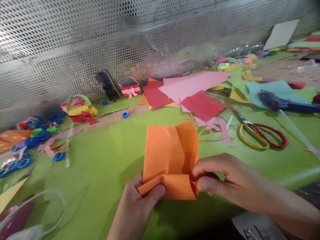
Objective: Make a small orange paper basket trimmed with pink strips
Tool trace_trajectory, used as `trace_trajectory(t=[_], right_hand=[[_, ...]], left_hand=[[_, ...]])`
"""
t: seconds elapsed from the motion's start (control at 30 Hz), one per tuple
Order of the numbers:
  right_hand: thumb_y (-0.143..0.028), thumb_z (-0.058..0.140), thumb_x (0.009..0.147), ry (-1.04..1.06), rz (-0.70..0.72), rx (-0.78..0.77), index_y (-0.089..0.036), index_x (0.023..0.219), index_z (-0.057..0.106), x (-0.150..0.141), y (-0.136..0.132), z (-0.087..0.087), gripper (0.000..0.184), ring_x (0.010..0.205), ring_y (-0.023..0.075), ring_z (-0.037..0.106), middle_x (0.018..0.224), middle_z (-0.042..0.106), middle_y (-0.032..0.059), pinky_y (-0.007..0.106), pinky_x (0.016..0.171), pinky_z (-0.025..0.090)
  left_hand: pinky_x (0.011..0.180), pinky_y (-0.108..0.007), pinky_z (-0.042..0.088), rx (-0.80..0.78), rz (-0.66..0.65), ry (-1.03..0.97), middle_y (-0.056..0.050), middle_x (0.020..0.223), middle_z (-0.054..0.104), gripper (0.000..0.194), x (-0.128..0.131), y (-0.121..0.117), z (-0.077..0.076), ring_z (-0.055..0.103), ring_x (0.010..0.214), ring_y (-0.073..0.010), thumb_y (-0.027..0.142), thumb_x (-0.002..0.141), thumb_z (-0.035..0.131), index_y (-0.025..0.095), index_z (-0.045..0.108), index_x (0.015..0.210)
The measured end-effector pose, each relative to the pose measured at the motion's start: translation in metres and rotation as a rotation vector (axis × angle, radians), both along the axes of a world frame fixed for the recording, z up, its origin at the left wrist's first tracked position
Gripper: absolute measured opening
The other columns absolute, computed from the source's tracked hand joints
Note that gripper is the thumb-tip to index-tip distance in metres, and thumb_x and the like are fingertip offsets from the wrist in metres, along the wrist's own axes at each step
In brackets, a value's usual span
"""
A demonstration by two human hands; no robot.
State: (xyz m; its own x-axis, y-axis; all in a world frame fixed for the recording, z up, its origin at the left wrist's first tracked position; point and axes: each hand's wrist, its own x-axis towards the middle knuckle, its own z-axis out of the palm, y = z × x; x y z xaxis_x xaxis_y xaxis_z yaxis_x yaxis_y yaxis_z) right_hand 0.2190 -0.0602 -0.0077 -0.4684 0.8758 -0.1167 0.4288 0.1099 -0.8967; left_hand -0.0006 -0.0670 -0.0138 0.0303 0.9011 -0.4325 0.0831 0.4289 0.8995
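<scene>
I hold a creased orange paper (170,155) above a green sheet (105,166) that covers the table. My left hand (138,208) pinches the paper's lower left corner, thumb on top of a folded-up bottom flap. My right hand (225,181) pinches the lower right corner of the same paper between thumb and fingers. The paper stands tilted up, with several vertical creases.
Red and pink paper sheets (190,90) lie behind the orange one. Scissors with yellow and red handles (260,135) and a blue glue gun (282,103) lie at right. A phone (107,85) leans on the perforated metal wall (75,40). Small paper baskets (80,108) and blue rings (37,136) sit at left.
</scene>
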Motion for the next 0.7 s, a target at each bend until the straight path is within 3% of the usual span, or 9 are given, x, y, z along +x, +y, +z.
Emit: trace_trajectory(t=[0.1,0.27,0.4,0.5,0.57,0.7], right_hand=[[-0.031,0.062,0.083,0.005,0.022,-0.06,-0.022,0.077,0.07,0.002,0.001,0.002,0.013,0.062,0.0115,0.056,0.068,0.066,-0.0021,0.02,0.057,0.041],[-0.026,0.059,0.083,0.011,0.07,-0.127,-0.023,0.074,0.068,0.004,0.0,0.002,0.013,0.066,0.0123,0.058,0.071,0.066,-0.0023,0.021,0.058,0.044],[-0.024,0.05,0.089,-0.008,-0.032,0.026,-0.023,0.096,0.06,0.001,-0.006,0.0,0.012,0.077,0.0144,0.062,0.085,0.068,0.0003,0.024,0.067,0.049],[-0.02,0.045,0.092,0.043,-0.105,0.152,-0.026,0.121,0.046,-0.002,-0.014,-0.004,0.03,0.092,0.0166,0.064,0.101,0.069,0.0038,0.026,0.073,0.052],[-0.023,0.048,0.092,0.071,-0.164,0.225,-0.028,0.121,0.045,-0.004,-0.018,-0.008,0.029,0.094,0.0167,0.064,0.103,0.068,0.0038,0.026,0.074,0.052],[-0.031,0.069,0.079,0.046,-0.377,0.346,-0.027,0.098,0.055,-0.011,-0.023,-0.017,0.024,0.081,0.0167,0.064,0.089,0.067,0.0001,0.025,0.07,0.053]], left_hand=[[0.067,-0.022,0.048,0.01,-0.028,0.004,-0.002,0.079,0.073,0.024,0.0,0.002,0.0,0.063,0.076,-0.0185,0.028,0.064,0.076,0.018,0.073,0.085],[0.068,-0.022,0.048,0.005,-0.131,0.018,-0.002,0.08,0.073,0.02,-0.001,0.003,-0.001,0.063,0.077,-0.0182,0.026,0.067,0.074,0.017,0.074,0.084],[0.069,-0.022,0.049,-0.008,-0.113,-0.011,-0.003,0.083,0.074,0.023,-0.002,0.002,-0.002,0.064,0.078,-0.0178,0.027,0.067,0.075,0.017,0.073,0.087],[0.069,-0.022,0.051,-0.004,-0.063,-0.043,-0.004,0.084,0.074,0.027,0.0,0.0,-0.002,0.065,0.078,-0.0187,0.027,0.065,0.077,0.016,0.072,0.088],[0.071,-0.023,0.052,0.025,0.011,-0.073,-0.004,0.086,0.074,0.028,0.004,-0.002,-0.001,0.066,0.08,-0.0195,0.028,0.066,0.077,0.016,0.07,0.091],[0.076,-0.024,0.052,0.126,0.139,-0.123,-0.004,0.091,0.074,0.031,0.016,-0.007,0.004,0.068,0.087,-0.0209,0.025,0.068,0.075,0.018,0.067,0.097]])
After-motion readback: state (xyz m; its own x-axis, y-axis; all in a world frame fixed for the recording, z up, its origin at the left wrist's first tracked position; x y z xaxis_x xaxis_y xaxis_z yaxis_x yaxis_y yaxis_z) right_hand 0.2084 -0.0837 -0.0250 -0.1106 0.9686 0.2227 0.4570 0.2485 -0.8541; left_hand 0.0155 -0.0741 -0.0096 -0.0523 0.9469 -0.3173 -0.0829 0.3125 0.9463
